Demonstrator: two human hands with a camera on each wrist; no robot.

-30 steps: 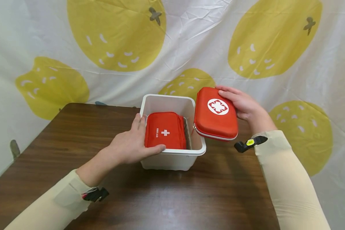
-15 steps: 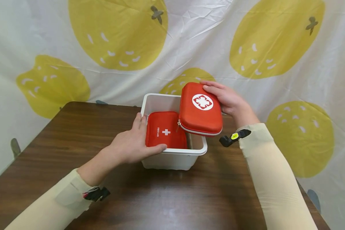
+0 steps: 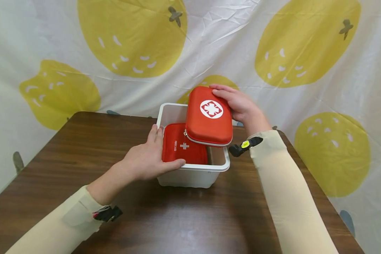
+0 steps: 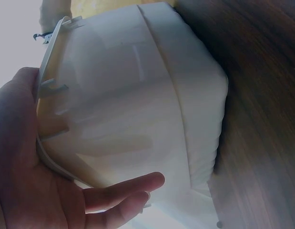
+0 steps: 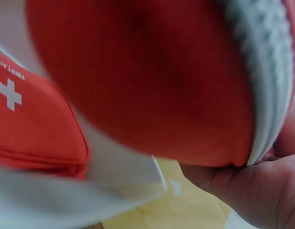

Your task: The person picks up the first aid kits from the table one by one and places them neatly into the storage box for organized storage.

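A red hard zip case [image 3: 206,127] with a white cross emblem hangs tilted over the right part of a white plastic bin [image 3: 187,178]. My right hand [image 3: 242,106] grips the case by its far right edge, thumb on top; in the right wrist view its zipper [image 5: 264,86] fills the upper right. Inside the bin lies a red first aid pouch [image 3: 173,151] with a white cross, partly covered by the case in the head view. With straight fingers, my left hand [image 3: 146,158] rests on the bin's near left corner, thumb along the front rim.
The bin stands on a dark brown wooden table [image 3: 177,218]. Behind the table hangs a white curtain [image 3: 216,42] printed with large yellow fruit. Each wrist wears a small black camera strap.
My right hand has carried the red case leftward and slightly up, from beside the bin's right rim to over the bin. The left hand keeps its place on the corner.
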